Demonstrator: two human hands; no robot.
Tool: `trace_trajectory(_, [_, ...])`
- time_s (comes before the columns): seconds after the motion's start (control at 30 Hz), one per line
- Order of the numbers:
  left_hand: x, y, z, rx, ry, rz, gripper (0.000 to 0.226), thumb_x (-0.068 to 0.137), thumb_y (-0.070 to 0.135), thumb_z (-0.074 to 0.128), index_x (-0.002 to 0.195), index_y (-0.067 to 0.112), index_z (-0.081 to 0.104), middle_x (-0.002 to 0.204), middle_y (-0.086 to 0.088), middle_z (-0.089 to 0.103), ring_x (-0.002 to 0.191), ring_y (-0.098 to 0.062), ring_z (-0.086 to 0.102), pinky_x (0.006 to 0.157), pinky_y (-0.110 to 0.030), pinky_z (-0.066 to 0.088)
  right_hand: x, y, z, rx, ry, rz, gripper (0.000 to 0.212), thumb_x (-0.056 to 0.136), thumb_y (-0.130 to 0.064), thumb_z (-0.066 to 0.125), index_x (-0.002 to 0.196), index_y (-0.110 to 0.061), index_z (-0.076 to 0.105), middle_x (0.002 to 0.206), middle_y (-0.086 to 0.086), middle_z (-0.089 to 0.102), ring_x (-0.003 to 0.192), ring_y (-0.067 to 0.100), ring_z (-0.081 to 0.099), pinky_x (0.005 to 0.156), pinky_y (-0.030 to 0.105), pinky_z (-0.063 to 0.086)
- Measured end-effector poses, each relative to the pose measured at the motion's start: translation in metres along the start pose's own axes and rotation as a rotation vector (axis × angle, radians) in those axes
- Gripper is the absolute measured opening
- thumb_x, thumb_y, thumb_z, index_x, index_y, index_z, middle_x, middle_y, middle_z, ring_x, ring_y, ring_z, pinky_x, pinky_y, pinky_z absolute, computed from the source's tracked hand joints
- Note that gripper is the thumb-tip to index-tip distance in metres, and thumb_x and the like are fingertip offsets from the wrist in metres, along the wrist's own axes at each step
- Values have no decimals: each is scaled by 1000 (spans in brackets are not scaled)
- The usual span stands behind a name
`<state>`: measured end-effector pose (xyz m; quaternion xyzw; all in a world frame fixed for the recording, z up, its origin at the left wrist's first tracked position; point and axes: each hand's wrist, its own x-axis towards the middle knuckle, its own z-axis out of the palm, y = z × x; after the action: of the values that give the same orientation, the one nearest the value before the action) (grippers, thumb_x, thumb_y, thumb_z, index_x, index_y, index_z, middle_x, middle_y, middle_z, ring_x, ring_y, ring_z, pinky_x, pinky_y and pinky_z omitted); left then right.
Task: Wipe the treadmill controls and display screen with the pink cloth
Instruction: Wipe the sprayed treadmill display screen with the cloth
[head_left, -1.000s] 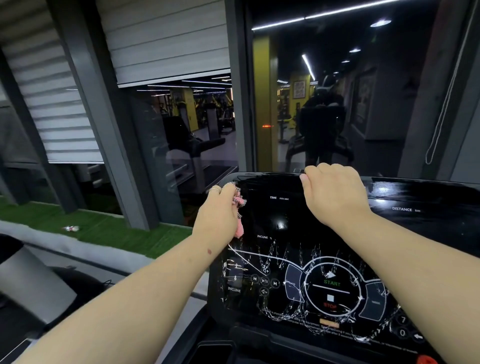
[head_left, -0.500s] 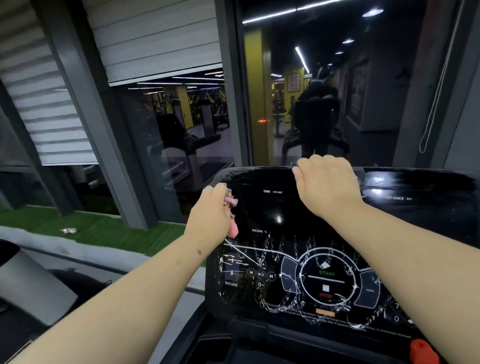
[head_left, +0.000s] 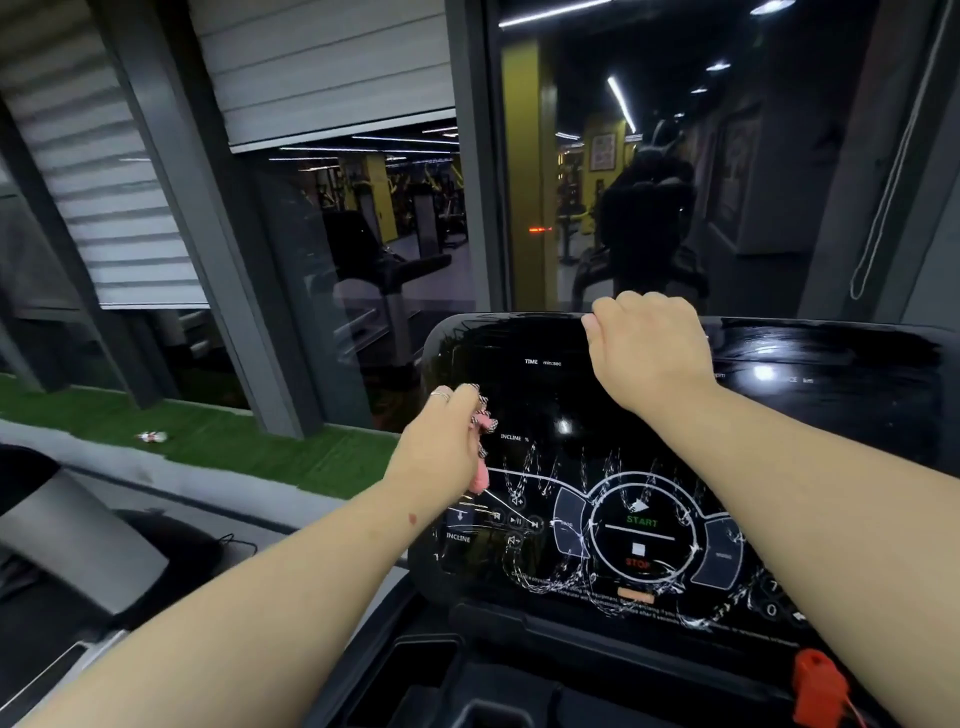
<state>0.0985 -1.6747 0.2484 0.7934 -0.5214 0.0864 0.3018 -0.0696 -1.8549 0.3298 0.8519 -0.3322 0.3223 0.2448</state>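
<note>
- Head view: the treadmill console (head_left: 675, 467) in front of you is a glossy black panel with rounded upper corners, and overhead lights show on it as reflections.
- Printed on it are white labels TIME and INCLINE, a ring holding a green START and a red STOP, and two curved grey keys either side of that ring.
- White streaky smears lie in loops across the lower controls around the ring; the upper display area is dark and smooth.
- A red plastic safety clip (head_left: 821, 686) sits at the console's lower right edge.
- Your left hand (head_left: 447, 441) reaches in from the lower left, forearm straight, back of the hand towards you, a ring on one finger. Its fingers are curled and clamped on the pink cloth (head_left: 482, 457).
- The cloth is bunched small, soft and crumpled, with a checkered edge. It pokes out past your left grip on the console side and hangs against the panel's left part, just beside the INCLINE label and above the small media buttons.
- Your right hand (head_left: 649, 353) is hooked over the console's top edge, knuckles up, fingers curled round the rim out of sight, gripping it.
- Beyond the console is a dark window (head_left: 363, 249) reflecting gym machines, with a strip of green artificial turf (head_left: 208, 441) at the left.
</note>
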Motion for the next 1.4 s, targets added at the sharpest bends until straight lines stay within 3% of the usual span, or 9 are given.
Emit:
trace_trajectory(0.1, [22, -2, -15, -52, 108, -79, 44, 74, 2, 44, 93, 42, 46, 103, 6, 51, 77, -14, 65, 69, -33, 56, 1, -1, -1, 13, 3, -2, 36, 109, -37, 29, 90, -21, 56, 76, -3, 44, 69, 24, 40, 67, 39, 29])
trace_trajectory(0.17, [26, 1, -17, -21, 195, -130, 29, 89, 4, 48, 105, 28, 51, 105, 1, 47, 75, -20, 62, 70, -34, 50, 0, 0, -2, 15, 0, -6, 34, 109, -36, 31, 91, -21, 56, 78, -1, 52, 70, 24, 40, 67, 39, 30])
trace_trajectory(0.3, [1, 11, 0, 19, 70, -21, 35, 80, -2, 50, 98, 28, 46, 102, 6, 43, 63, -19, 60, 62, -39, 58, -1, 2, 1, 31, 3, -4, 34, 109, -36, 30, 91, -21, 56, 79, -1, 51, 71, 24, 40, 69, 39, 29])
trace_trajectory(0.47, [23, 11, -17, 37, 173, -29, 33, 89, 0, 50, 92, 32, 44, 97, 7, 45, 70, -1, 54, 58, -11, 37, -1, 2, 3, 25, 11, -1, 36, 109, -37, 29, 88, -22, 54, 76, -2, 43, 69, 24, 40, 68, 39, 28])
trace_trajectory(0.63, [-3, 19, 0, 32, 73, 13, 38, 73, -8, 57, 98, 20, 49, 100, 5, 45, 74, -16, 59, 65, -38, 57, -2, 2, 2, 39, 5, -11, 30, 109, -37, 27, 84, -25, 39, 75, -3, 41, 68, 23, 39, 68, 39, 29])
trace_trajectory(0.87, [27, 12, -19, 2, 177, -80, 25, 90, 1, 49, 101, 24, 52, 102, 4, 46, 70, -19, 65, 71, -35, 55, -1, 3, 4, 22, 8, -13, 30, 109, -37, 26, 85, -24, 39, 76, -3, 42, 69, 23, 41, 68, 39, 29])
trace_trajectory(1.03, [-23, 14, 10, 127, -53, 117, 36, 77, -2, 59, 106, 19, 51, 99, 5, 41, 69, -20, 58, 66, -40, 54, -1, 3, 5, 21, 7, -13, 32, 109, -37, 26, 85, -24, 44, 76, -3, 44, 69, 24, 41, 68, 39, 31])
trace_trajectory(1.27, [13, 17, -9, 105, 105, 185, 38, 88, 3, 53, 120, 24, 60, 102, 6, 42, 61, -11, 55, 59, -28, 54, -1, 3, 7, 9, 10, -5, 37, 108, -38, 27, 89, -21, 54, 76, -2, 45, 68, 25, 41, 66, 39, 30])
trace_trajectory(1.4, [-6, 11, 17, 219, -29, 437, 43, 86, 3, 52, 122, 25, 59, 107, 5, 54, 84, -17, 56, 73, -32, 55, 0, 3, 7, 15, 18, -2, 38, 108, -37, 27, 89, -20, 56, 76, -1, 50, 68, 24, 40, 67, 39, 30])
